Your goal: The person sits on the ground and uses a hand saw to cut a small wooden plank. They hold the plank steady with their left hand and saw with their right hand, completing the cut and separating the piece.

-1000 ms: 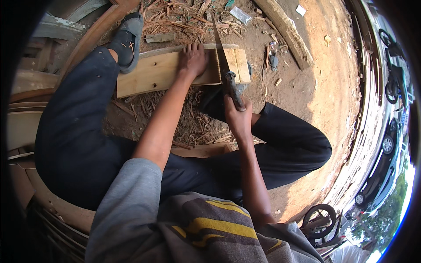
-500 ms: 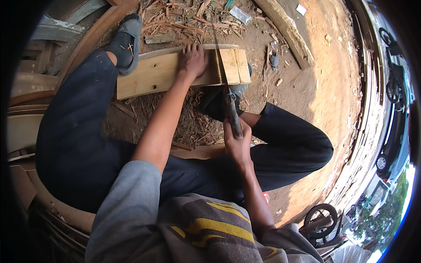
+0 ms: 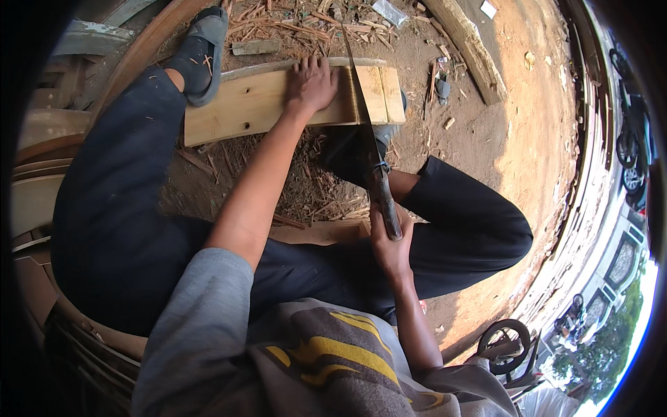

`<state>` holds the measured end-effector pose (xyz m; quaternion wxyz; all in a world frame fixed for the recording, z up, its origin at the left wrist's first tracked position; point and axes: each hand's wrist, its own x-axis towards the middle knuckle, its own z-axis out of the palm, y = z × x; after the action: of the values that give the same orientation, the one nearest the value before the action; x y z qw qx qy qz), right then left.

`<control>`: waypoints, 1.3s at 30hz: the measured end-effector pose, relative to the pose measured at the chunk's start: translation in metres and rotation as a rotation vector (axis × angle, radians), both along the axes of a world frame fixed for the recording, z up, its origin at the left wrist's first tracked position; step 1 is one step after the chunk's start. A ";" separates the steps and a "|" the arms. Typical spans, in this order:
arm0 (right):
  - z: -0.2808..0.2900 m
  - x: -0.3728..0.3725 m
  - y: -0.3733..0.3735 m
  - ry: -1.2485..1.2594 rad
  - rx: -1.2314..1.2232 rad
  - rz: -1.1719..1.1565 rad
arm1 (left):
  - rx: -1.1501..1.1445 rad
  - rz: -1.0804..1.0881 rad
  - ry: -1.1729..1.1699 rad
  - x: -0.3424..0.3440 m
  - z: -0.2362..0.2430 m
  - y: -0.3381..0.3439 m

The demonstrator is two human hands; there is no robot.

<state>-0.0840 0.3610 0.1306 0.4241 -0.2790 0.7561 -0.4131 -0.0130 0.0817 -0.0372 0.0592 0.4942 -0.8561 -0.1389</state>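
Observation:
A pale wooden board [image 3: 233, 108] with two small dark holes lies crosswise in front of me, near my feet. My left hand [image 3: 313, 85] rests on top of it with the fingers stretched toward the far edge. My right hand [image 3: 391, 240] is closed round the dark handle of a handsaw [image 3: 381, 187]. Its long, narrow blade crosses the board to the right of my left hand and points away from me. A thin line runs across the board's right end, beyond the blade. The far fingertips of my left hand partly blur into shadow.
My sandalled left foot [image 3: 206, 59] is at the board's left end; the other foot is partly under its right end. Wood splinters [image 3: 292, 28] litter the dirt. A thick timber [image 3: 469, 52] lies at the far right. A wheel [image 3: 504, 346] stands at the lower right.
My right hand has drawn the handsaw back toward me and slightly right. My left hand stays on the board. The whole view has shifted a little.

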 end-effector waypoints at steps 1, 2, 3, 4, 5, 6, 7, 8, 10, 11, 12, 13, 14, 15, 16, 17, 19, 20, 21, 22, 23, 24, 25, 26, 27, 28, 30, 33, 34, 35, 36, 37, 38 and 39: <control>-0.001 0.001 -0.007 -0.011 0.002 -0.015 | 0.043 0.001 0.001 -0.001 0.001 0.006; -0.005 0.000 -0.027 -0.023 -0.013 -0.024 | 0.069 0.007 0.001 -0.001 0.005 0.003; -0.012 -0.003 -0.046 -0.040 -0.033 -0.032 | 0.089 0.015 -0.004 0.001 0.007 0.001; -0.025 -0.008 -0.063 -0.062 -0.042 -0.034 | 0.094 0.014 0.001 0.001 0.006 0.003; -0.034 -0.011 -0.076 -0.082 -0.052 -0.038 | 0.098 0.010 0.006 0.003 0.003 0.004; -0.034 -0.013 -0.081 -0.122 -0.051 -0.037 | 0.102 0.007 0.011 0.003 0.001 0.005; -0.029 -0.012 -0.078 -0.141 -0.023 -0.045 | 0.101 0.012 0.017 0.004 -0.001 0.002; -0.018 -0.011 -0.065 -0.154 0.007 -0.046 | 0.116 0.017 0.009 0.003 0.000 0.001; 0.000 -0.008 -0.031 -0.113 0.036 -0.024 | 0.144 0.021 -0.009 0.000 0.002 0.001; 0.003 -0.006 -0.015 -0.118 0.039 -0.032 | 0.127 0.023 0.009 0.000 0.002 0.003; 0.001 -0.006 -0.013 -0.070 0.025 -0.018 | 0.109 0.026 0.027 0.000 0.002 0.001; 0.000 -0.005 -0.013 -0.019 0.013 -0.004 | 0.092 0.027 0.047 0.000 0.001 0.001; -0.007 -0.006 -0.023 -0.047 0.006 -0.024 | 0.070 0.032 0.050 0.000 -0.001 -0.002; -0.017 -0.009 -0.041 -0.076 -0.002 -0.045 | 0.065 0.012 0.031 -0.001 -0.004 -0.002; -0.027 -0.011 -0.060 -0.106 -0.007 -0.065 | 0.063 -0.008 0.010 -0.002 -0.005 -0.001; -0.027 -0.011 -0.081 -0.104 -0.048 -0.053 | 0.058 -0.026 -0.014 -0.001 -0.004 -0.001; -0.028 -0.015 -0.099 -0.012 -0.031 0.031 | 0.058 0.008 0.014 0.002 -0.004 0.000; -0.026 -0.014 -0.091 -0.112 -0.007 -0.023 | 0.059 0.029 0.031 0.003 -0.004 0.001; -0.021 -0.011 -0.075 -0.212 0.018 -0.076 | 0.070 0.018 0.031 0.001 -0.004 0.001; -0.007 -0.007 -0.058 -0.197 0.054 -0.085 | 0.080 0.017 0.027 0.001 -0.002 0.000; -0.002 -0.004 -0.036 -0.072 -0.005 -0.019 | 0.093 0.018 0.015 0.004 0.000 0.000; 0.001 -0.004 -0.014 0.000 0.009 0.030 | 0.128 0.001 0.020 0.000 0.007 0.001; 0.005 -0.002 -0.012 -0.026 0.034 0.017 | 0.103 0.009 0.024 -0.001 0.005 0.003; 0.013 0.000 -0.016 -0.048 0.055 0.007 | 0.074 0.020 0.032 -0.001 0.001 -0.001; 0.015 0.002 -0.020 -0.070 0.076 -0.004 | 0.044 0.031 0.039 0.001 -0.003 0.000; 0.003 -0.004 -0.032 -0.095 0.062 -0.022 | -0.012 0.045 0.033 -0.001 -0.005 0.002; -0.029 -0.014 -0.068 -0.112 -0.003 -0.065 | -0.002 0.044 0.046 -0.003 -0.004 0.004; -0.018 -0.015 -0.107 -0.042 0.004 0.011 | 0.004 0.046 0.064 0.002 -0.009 0.005; -0.016 -0.015 -0.101 -0.099 0.038 -0.020 | 0.003 0.055 0.073 0.002 -0.012 0.003; -0.016 -0.015 -0.085 -0.150 0.073 -0.053 | 0.031 0.050 0.066 -0.004 -0.010 0.001; -0.021 -0.014 -0.062 -0.114 0.060 -0.061 | 0.056 0.047 0.052 -0.007 -0.007 0.001; -0.003 -0.007 -0.047 -0.007 0.026 0.026 | 0.088 0.055 0.023 -0.002 -0.007 0.003; 0.004 -0.004 -0.026 -0.017 0.080 0.028 | 0.165 0.043 0.039 -0.004 0.003 0.003; 0.006 -0.001 -0.010 -0.003 0.092 0.043 | 0.174 0.043 0.034 -0.003 0.007 0.005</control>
<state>-0.0848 0.3506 0.1367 0.4464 -0.2749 0.7674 -0.3691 -0.0158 0.0869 -0.0307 0.0333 0.5132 -0.8289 -0.2200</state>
